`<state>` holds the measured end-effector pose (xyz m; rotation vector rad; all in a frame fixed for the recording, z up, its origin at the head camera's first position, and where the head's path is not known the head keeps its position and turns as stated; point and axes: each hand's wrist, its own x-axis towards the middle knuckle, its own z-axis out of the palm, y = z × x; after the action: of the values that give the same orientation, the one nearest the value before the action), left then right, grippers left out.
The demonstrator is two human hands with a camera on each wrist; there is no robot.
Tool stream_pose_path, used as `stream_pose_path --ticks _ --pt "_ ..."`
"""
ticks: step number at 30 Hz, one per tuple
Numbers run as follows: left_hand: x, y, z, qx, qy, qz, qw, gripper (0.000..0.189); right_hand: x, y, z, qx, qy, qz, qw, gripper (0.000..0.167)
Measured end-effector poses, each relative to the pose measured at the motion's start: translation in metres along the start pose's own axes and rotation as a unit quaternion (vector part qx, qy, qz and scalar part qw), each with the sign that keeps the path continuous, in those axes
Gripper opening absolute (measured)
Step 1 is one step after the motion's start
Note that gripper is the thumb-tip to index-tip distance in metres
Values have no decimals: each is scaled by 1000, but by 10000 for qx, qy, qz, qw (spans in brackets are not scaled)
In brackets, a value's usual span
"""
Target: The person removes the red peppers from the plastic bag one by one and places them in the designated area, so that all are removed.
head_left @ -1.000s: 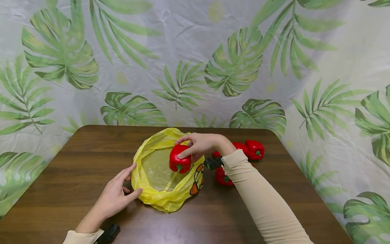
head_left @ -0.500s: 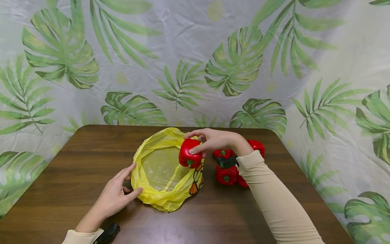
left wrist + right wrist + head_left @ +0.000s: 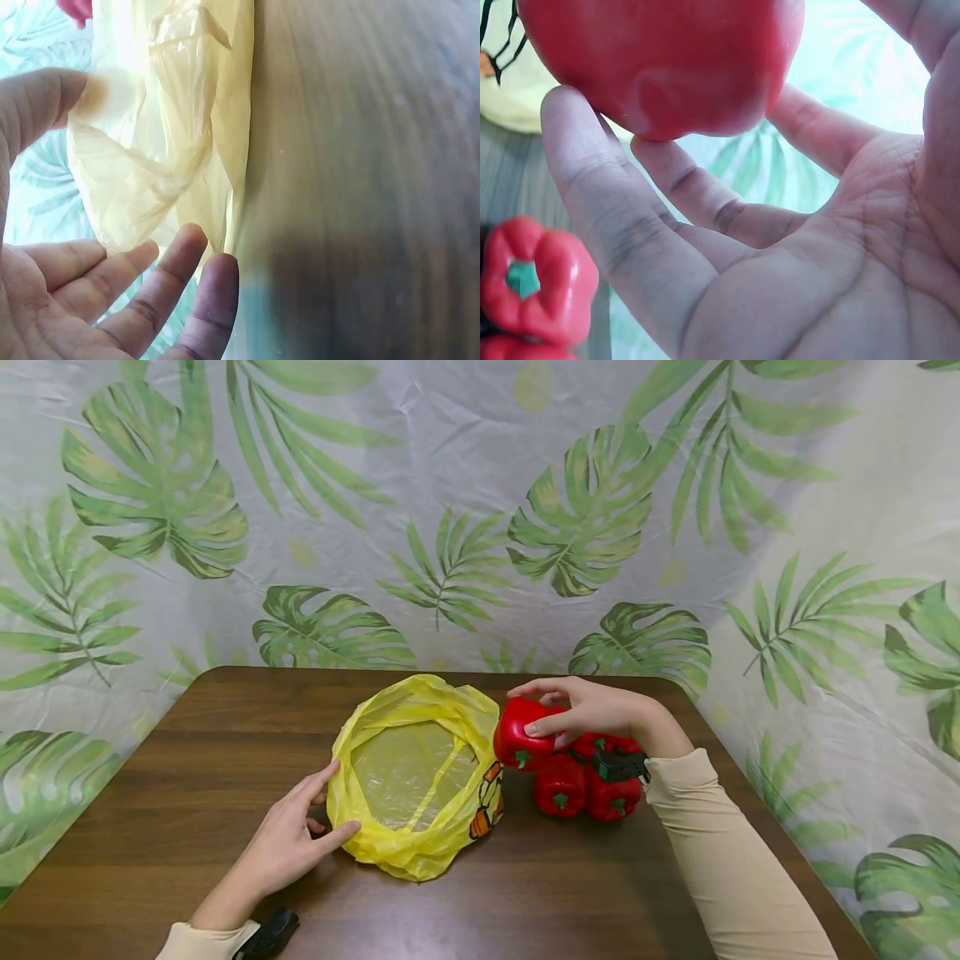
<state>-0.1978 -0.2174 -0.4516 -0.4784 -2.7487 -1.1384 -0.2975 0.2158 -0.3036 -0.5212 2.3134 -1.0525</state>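
My right hand [image 3: 600,706] holds a red bell pepper [image 3: 516,735] between thumb and fingers, just right of the yellow plastic bag [image 3: 412,858]. In the right wrist view the fingers curve under the glossy red pepper [image 3: 675,67]. The bag stands with its mouth spread wide, and no pepper shows inside. At its left side, my left hand [image 3: 281,843] rests thumb and fingertips against the plastic. Seen from the left wrist, the fingers [image 3: 180,262] are loosely extended along the thin yellow bag [image 3: 172,112].
Several more red peppers [image 3: 560,787] with green stems sit grouped under and beside my right hand, partly hidden by it and the black wrist camera [image 3: 618,766]. Behind the brown wooden table [image 3: 225,718] hangs a leaf-patterned curtain [image 3: 465,468].
My right hand has carried the pepper rightward, from over the bag's mouth to beside the bag, near the other peppers. My left hand stays at the bag's left side.
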Motion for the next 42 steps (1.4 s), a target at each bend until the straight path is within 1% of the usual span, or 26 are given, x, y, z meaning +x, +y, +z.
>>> stream_pose_path --ticks 4,10,16,20,23,28,35,42 --pt "1 0 1 -23 10 -56 10000 89 -14 11 -8 22 153 -10 9999 65" --pt "2 0 3 -17 -24 -74 10000 90 -34 25 -15 123 255 111 9995 67" --pt "1 -1 3 -18 -16 -115 9999 89 -48 39 -19 149 311 48 9994 66" --pt "1 -2 4 -29 -12 -155 9999 90 -57 47 -20 243 410 153 9987 67" --pt "1 -2 4 -39 -40 -172 9998 90 -64 52 -22 297 516 205 9980 64" --pt "2 -3 5 -49 -43 -144 9999 89 -75 59 -25 416 596 182 9972 56" --pt "1 -3 1 57 -71 -142 9999 89 -91 77 -31 644 692 110 9955 54" --pt "1 -3 2 89 -100 -116 9998 89 -107 95 -38 872 671 -14 9939 53"
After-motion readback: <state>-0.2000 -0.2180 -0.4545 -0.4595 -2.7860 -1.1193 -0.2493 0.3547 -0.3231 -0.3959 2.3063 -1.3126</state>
